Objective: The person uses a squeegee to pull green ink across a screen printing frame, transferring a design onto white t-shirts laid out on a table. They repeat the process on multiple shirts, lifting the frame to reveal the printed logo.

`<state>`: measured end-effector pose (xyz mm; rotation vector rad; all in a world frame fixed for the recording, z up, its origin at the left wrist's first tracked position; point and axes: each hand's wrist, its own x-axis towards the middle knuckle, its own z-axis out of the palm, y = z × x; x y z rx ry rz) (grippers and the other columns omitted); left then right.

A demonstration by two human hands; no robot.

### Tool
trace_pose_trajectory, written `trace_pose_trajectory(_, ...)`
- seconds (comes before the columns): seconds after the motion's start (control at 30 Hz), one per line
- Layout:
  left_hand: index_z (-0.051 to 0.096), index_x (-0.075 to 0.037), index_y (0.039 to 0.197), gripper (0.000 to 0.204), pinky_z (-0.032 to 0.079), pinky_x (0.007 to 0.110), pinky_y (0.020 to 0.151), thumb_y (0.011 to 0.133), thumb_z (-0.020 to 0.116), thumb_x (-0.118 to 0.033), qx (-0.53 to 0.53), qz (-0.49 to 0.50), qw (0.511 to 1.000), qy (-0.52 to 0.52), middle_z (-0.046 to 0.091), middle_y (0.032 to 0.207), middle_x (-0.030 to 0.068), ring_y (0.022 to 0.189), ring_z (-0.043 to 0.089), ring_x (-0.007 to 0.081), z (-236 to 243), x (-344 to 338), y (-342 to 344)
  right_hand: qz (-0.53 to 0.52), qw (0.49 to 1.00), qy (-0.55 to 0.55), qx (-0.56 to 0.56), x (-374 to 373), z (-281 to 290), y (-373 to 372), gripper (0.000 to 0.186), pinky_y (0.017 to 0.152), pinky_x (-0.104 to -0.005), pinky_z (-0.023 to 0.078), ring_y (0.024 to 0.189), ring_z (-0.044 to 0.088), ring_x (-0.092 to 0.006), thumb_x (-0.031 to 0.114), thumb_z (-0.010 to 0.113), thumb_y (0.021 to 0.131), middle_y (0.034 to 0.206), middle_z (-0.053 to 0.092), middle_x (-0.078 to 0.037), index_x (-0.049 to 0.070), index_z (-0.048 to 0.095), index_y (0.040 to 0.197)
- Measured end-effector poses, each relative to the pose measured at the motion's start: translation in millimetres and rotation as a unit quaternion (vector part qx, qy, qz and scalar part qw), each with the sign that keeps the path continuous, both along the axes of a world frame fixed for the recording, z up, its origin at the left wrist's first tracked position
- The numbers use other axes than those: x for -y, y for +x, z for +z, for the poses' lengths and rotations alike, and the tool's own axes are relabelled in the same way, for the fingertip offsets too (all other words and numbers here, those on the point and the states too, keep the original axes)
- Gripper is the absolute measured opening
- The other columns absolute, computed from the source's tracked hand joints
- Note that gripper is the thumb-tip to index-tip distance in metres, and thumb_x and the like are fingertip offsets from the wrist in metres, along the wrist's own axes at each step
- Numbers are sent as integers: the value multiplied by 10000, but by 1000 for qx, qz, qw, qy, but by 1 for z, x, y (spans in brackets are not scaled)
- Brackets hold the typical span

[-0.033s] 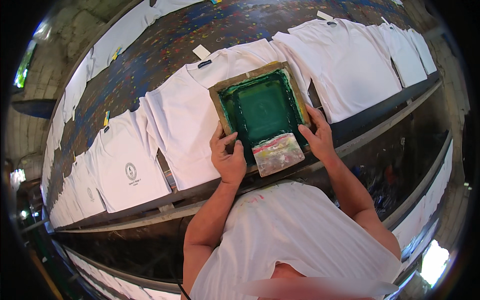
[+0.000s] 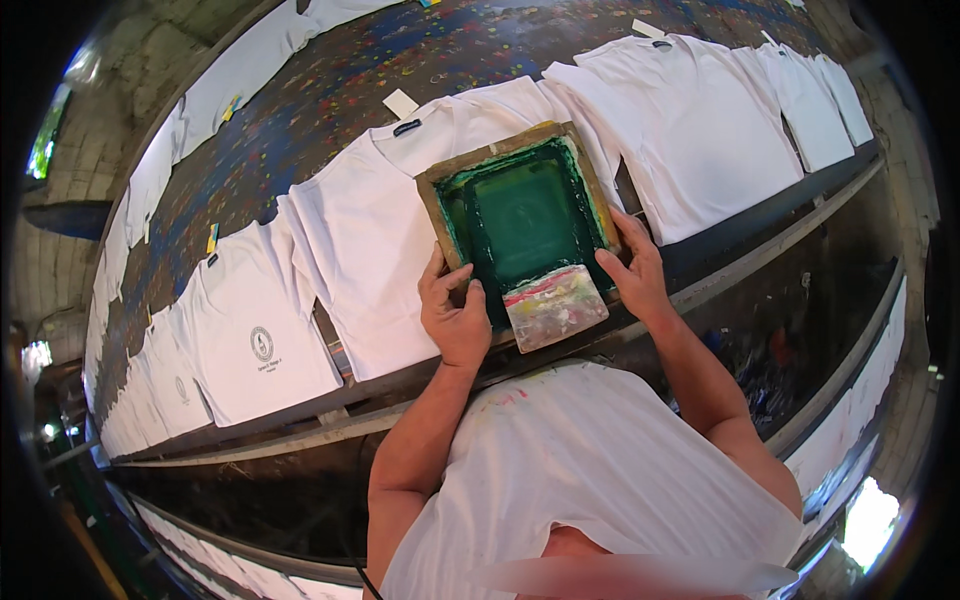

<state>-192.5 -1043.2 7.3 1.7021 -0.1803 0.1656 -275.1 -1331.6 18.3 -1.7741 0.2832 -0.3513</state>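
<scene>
A wooden screen-printing frame (image 2: 432,196) with green mesh lies over the lower front of a white V-neck shirt (image 2: 360,240). My left hand (image 2: 455,315) is closed on the frame's left side near its lower corner, thumb bent inward. On the opposite side, my right hand (image 2: 635,265) grips the right edge, fingers outside and thumb on top. A paint-smeared squeegee (image 2: 557,312) rests at the frame's near end, between my hands, and covers part of the near rail. A faint round design shows in the mesh.
To the left lies a white shirt bearing a dark round print (image 2: 262,343); to the right is a plain white shirt (image 2: 695,140). More shirts line the paint-speckled table (image 2: 480,60). A wooden rail (image 2: 350,432) runs along its near edge, close to my body.
</scene>
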Motion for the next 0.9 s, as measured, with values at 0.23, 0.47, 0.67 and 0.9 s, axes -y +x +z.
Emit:
trace_pose_trajectory(0.23,800,10,1169,255,550,383,1137,932,762,96,-35,5,999,-19,580,1684,271,1455,634,315,-3,0,9,6,998,-69,-11,1,6,7,748,1302,-414,377,1507,523,-313,122,846,1003,1616,582,-197,-50,531,1659)
trace_pose_trajectory(0.47,777,4,1035,157,540,376,1137,925,765,116,-23,-6,999,-40,568,1693,298,1445,642,304,-19,-5,11,18,995,-98,-30,2,8,5,730,1300,-392,363,1494,534,-272,141,811,1029,1606,576,-193,-60,519,1667)
trace_pose_trajectory(0.67,765,10,1013,131,548,360,1110,938,760,117,-22,-22,999,-43,555,1703,298,1444,643,279,-24,-11,12,7,999,-39,-38,3,0,9,641,1254,-401,431,1454,593,-277,121,774,1055,1537,650,-187,-60,560,1632)
trace_pose_trajectory(0.9,737,25,1349,376,591,374,1058,976,762,70,-36,-13,999,-10,563,1684,277,1432,650,272,-16,-8,12,13,974,-218,65,-8,43,-10,483,1142,-463,538,1306,687,-347,85,866,956,1409,752,-134,43,745,1421)
